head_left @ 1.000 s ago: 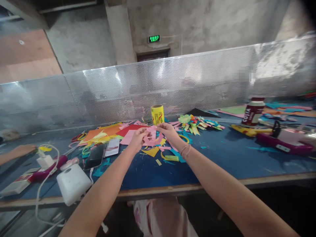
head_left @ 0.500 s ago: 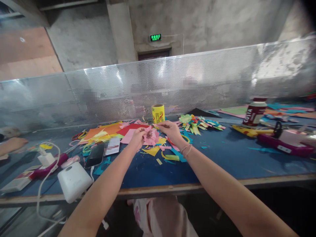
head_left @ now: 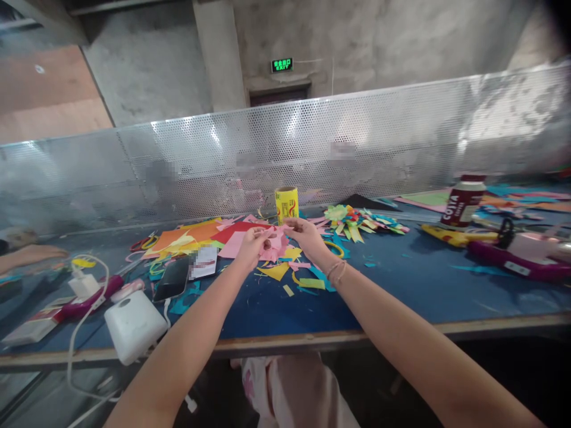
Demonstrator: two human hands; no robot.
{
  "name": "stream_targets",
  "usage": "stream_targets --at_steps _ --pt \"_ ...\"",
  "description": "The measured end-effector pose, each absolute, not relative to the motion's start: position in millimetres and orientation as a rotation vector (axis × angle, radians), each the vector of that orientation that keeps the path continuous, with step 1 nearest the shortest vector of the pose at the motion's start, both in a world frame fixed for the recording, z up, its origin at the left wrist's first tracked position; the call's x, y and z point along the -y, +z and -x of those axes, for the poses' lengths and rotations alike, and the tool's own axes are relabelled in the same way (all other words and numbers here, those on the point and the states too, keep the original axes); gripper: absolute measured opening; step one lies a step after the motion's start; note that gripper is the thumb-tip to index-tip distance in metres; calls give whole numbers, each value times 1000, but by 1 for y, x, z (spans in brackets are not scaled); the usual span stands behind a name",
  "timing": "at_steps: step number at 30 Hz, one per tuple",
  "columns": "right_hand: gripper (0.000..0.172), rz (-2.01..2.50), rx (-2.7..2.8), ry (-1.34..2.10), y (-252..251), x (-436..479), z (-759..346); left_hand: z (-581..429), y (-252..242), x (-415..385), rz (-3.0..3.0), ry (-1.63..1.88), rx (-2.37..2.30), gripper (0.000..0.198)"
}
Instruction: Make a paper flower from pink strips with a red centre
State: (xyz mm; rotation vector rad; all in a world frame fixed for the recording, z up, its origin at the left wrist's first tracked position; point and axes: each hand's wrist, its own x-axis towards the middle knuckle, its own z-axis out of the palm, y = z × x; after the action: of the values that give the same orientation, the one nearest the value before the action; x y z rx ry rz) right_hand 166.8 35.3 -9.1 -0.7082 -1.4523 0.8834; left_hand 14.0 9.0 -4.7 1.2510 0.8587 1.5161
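Note:
My left hand (head_left: 255, 245) is closed, its thumb and fingers pinching a crumpled piece of pink paper (head_left: 279, 244) above the table. From the other side, my right hand (head_left: 304, 233) has its fingertips bent together at the upper right edge of that paper. Exactly what the right fingertips grip is too small to make out, though pink shows at them. Beneath the hands lie a flat pink sheet (head_left: 231, 246), a red sheet (head_left: 236, 230) and yellow scraps (head_left: 277, 272). A yellow scissors handle (head_left: 334, 248) shows beside my right wrist.
A yellow tape roll (head_left: 286, 205) stands behind the hands, with a colourful paper-strip bundle (head_left: 357, 221) to its right. A phone (head_left: 172, 278), white adapter (head_left: 134, 327) and cable lie left. A bottle (head_left: 464, 202) stands right. Another person's hand (head_left: 42, 258) is far left.
My right fingertips have shifted slightly and now meet the pink paper's edge; the yellow-green bit seen at them before no longer shows. The other person's hand at far left has moved right.

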Motion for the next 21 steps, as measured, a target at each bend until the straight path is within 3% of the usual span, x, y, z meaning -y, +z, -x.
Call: stream_targets --at_steps 5,21 --pt "21 764 1480 918 -8 -33 -166 -15 -4 -6 -1239 1466 -831 25" --pt "18 730 1483 896 -5 -26 -158 -21 -4 -1 -1187 1458 -762 20"
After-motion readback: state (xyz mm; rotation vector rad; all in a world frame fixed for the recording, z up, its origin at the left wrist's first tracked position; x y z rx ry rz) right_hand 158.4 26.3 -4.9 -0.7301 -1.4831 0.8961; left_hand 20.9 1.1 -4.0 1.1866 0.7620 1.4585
